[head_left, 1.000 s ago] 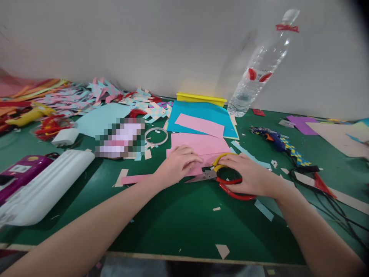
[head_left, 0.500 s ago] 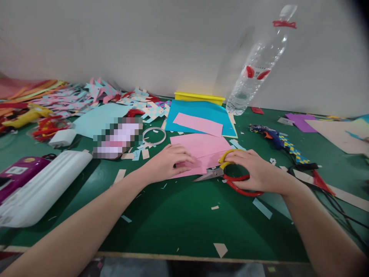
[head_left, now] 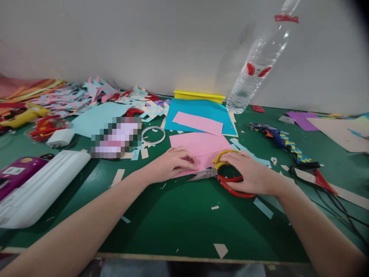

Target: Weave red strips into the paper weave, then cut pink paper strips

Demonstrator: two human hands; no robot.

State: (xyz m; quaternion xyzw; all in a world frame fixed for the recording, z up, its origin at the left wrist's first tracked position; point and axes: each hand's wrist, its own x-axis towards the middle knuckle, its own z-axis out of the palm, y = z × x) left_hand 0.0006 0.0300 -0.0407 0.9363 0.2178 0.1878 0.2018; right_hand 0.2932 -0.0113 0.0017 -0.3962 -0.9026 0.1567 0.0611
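Observation:
Pink paper sheets [head_left: 201, 142] lie on the green table in front of me, partly covered by my fingers. My left hand [head_left: 171, 163] is closed at their near left side, its fingertips gripping the paper; the thumb is mostly hidden. In my right hand [head_left: 249, 171] are scissors [head_left: 212, 173] with one yellow and one red handle, the fingers around the handles. The blades point left, low beside the near edge of the paper, and look nearly closed. Behind, a pink strip [head_left: 198, 123] rests on a blue sheet [head_left: 184, 105].
A clear plastic bottle [head_left: 250, 80] stands against the wall. To the left are a silver ring [head_left: 153, 135], a blurred-out phone [head_left: 117, 138], a white device [head_left: 43, 188] and a yellow glue gun [head_left: 24, 115]. At right, a blue glue gun [head_left: 275, 138] lies near black cables [head_left: 325, 188].
My right hand has shifted slightly left with the scissors, bringing the blades closer to my left hand. My left fingers have moved a little right on the pink paper.

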